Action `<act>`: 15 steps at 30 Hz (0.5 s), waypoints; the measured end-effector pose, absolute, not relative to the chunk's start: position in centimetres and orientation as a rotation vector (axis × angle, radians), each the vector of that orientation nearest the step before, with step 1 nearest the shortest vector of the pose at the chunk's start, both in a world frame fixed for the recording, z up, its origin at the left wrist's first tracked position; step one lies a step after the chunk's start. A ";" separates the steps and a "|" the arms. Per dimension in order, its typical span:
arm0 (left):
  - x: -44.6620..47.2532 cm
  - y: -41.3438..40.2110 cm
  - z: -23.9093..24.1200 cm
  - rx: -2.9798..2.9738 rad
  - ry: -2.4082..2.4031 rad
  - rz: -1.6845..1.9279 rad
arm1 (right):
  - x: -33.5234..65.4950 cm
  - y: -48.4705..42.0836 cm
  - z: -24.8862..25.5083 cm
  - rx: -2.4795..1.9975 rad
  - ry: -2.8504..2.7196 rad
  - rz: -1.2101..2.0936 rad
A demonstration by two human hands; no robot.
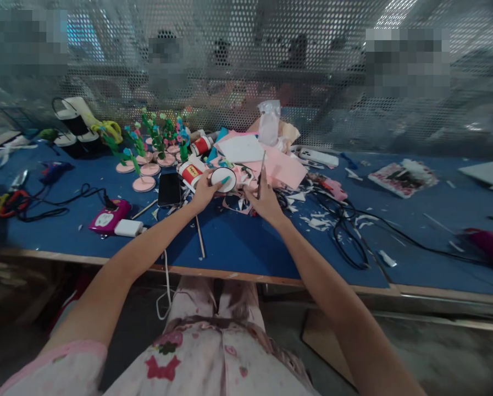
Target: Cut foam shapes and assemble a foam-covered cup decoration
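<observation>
My left hand (206, 191) is closed on the edge of a round white piece with a dark rim (223, 180), its pale face turned up. A small teal patch shows on that face near my thumb; I cannot make out what it is. Just to the right, my right hand (266, 204) is closed around a slim, dark, pointed tool (263, 168) that stands nearly upright. Its exact kind is unclear. Beside my left hand lies a red and white cylinder (190, 172). Pink sheets (285, 168) and a white sheet (242, 149) are heaped behind both hands.
Green model plants on pink round bases (143, 183) stand at the left. A black phone (169, 190), a purple power strip (111, 217) and scissors (13, 201) lie nearby. Black cable (349, 236) and white scraps (318, 221) spread rightward. A perforated metal screen (238, 71) rises behind.
</observation>
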State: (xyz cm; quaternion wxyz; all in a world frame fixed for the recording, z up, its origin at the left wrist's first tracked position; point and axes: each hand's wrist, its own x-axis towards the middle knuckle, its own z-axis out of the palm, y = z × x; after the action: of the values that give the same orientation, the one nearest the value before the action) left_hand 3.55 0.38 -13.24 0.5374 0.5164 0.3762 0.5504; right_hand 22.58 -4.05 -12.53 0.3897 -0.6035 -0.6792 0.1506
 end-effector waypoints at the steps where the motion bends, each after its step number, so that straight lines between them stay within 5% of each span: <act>1: 3.5 0.3 -13.2 1.242 0.876 1.318 | 22.5 -4.2 -12.3 -1.558 -1.718 0.350; 15: 4.2 -0.5 -13.0 1.315 0.899 1.172 | 22.3 -4.5 -12.7 -1.632 -1.711 -0.217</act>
State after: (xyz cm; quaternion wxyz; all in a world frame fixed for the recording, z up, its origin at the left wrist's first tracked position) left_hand 4.22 -0.51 -13.05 0.5497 0.5556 0.3796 0.4950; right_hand 22.26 -4.52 -12.65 0.3740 -0.6373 -0.6683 -0.0849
